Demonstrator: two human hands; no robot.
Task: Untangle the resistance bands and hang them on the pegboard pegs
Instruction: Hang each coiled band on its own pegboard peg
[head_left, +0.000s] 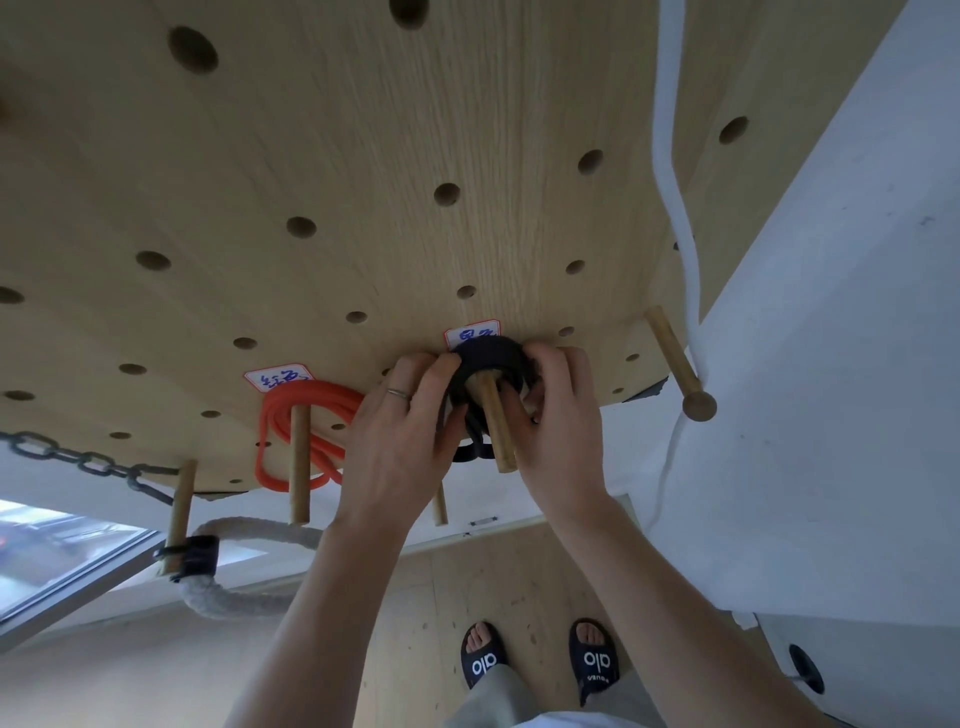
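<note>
Black resistance band (493, 358) looped over a wooden peg (492, 422) of the pegboard (363, 156), just below a handwritten label (474, 332). Pinched at the peg's left by the left hand (402, 441) and at its right by the right hand (558, 421), probably to seat the coils against the board. Orange band (306, 415) already hung, left of that peg.

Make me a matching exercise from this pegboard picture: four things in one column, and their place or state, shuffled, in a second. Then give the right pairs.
Things:
1. orange band
2. black band
3. chain
4. white cord

Places or states:
A. runs down the board's right edge
B. held round a peg by both hands
C. hangs untouched on its peg
D. hooked on the far-left peg

Pairs: 1-C, 2-B, 3-D, 4-A
</note>
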